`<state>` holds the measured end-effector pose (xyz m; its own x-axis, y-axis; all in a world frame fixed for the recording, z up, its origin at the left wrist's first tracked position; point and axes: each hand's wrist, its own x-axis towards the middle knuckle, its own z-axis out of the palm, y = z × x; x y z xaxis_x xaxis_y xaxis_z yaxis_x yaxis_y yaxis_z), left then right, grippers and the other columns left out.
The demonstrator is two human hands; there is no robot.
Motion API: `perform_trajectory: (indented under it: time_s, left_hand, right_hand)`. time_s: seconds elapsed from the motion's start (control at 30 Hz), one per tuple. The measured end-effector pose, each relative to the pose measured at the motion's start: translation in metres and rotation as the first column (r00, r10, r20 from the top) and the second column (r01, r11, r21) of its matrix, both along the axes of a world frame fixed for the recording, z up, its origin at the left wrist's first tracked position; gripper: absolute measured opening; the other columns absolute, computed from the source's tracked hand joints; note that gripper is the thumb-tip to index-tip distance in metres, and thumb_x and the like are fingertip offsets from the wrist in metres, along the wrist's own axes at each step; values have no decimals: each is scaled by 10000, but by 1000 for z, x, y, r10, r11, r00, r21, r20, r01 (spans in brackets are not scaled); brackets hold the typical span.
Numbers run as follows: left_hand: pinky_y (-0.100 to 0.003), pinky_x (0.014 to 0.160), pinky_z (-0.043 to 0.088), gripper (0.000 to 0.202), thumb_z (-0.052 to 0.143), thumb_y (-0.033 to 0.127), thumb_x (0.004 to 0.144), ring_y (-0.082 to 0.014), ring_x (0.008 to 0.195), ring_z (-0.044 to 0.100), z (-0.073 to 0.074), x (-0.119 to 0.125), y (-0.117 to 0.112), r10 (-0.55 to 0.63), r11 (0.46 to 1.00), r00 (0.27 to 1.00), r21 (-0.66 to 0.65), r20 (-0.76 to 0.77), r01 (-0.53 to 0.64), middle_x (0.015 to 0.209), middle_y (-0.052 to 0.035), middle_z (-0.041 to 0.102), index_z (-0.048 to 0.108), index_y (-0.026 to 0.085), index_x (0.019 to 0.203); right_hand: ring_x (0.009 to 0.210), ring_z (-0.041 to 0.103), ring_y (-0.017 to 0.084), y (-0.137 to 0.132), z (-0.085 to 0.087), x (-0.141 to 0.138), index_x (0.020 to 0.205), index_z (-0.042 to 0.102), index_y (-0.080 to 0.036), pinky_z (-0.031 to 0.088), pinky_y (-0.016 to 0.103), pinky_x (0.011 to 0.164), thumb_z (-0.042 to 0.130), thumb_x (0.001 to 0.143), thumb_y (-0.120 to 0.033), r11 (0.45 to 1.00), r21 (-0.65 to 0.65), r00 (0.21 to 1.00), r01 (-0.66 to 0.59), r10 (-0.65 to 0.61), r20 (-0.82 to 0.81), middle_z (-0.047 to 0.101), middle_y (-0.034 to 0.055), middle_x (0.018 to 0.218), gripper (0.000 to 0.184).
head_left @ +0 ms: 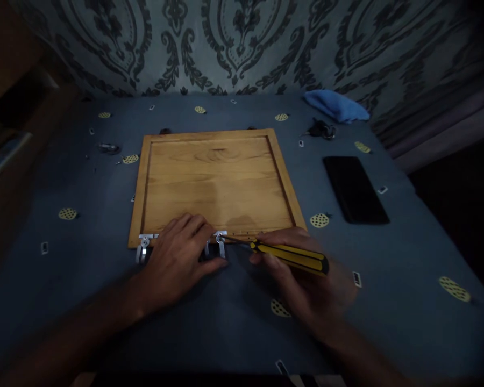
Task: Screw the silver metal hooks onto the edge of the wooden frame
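A wooden framed board (215, 180) lies flat on a blue patterned cloth. Along its near edge runs a metal bracket with hooks (145, 244). My left hand (179, 258) rests on that bracket, fingers curled over its middle. My right hand (302, 274) grips a screwdriver with a yellow and black handle (292, 256). Its tip meets the bracket's right end (221, 237). The right hand is slightly blurred.
A black phone (355, 188) lies right of the board. A folded blue cloth (335, 105) and a dark bunch of keys (320, 129) sit at the back right. A small metal object (108, 147) lies at the left. Patterned wallpaper rises behind.
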<state>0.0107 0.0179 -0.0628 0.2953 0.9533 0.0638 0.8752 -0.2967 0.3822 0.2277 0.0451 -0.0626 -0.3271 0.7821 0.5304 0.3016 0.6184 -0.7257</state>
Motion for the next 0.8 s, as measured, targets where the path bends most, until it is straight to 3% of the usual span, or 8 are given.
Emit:
perform_trajectory:
  time_s: [0.27,0.8]
  left_hand:
    - [-423,819,509,350,793,424,850,-267,948,603,0,0,0,-11,1000,1000,13,-11,12,1032,-56,668,654,180,1061]
    - [-408,818,502,342,755,467,876,-261,945,595,0,-1,1,-12,1000,1000,3,-11,12,1031,-58,659,647,184,1035]
  right_hand:
    - [769,723,182,0,-3,-2,1116,634,-223,597,338,704,618,958,-136,1000,-2,1000,-7,7,-6,720,26,915,182]
    - [741,715,171,1,8,-6,1058,639,-219,591,304,665,631,939,-115,997,79,999,10,-13,33,715,21,857,159]
